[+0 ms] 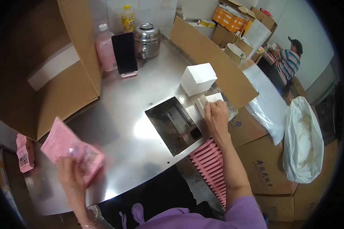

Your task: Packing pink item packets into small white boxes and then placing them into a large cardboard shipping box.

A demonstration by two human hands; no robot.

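From the head view, a steel desk (133,126) carries a black phone (124,53) on a stand, a pink bottle (105,47), a metal pot (147,40) and a white box (198,78), with cardboard walls on both sides. A rectangular opening (174,124) in the desk shows a dim chute. Finished pink boxes (212,168) line up below its edge. The left hand (70,175) grips a flat pink carton (70,149) near the desk's front; the right hand (216,118) pinches white leaflets (208,101) beside the opening.

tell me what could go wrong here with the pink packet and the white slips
The left hand holds the blurred pink packet close to the table edge, so it might drop. The right hand reaches the white slips beside the rectangular opening; one could slide in.
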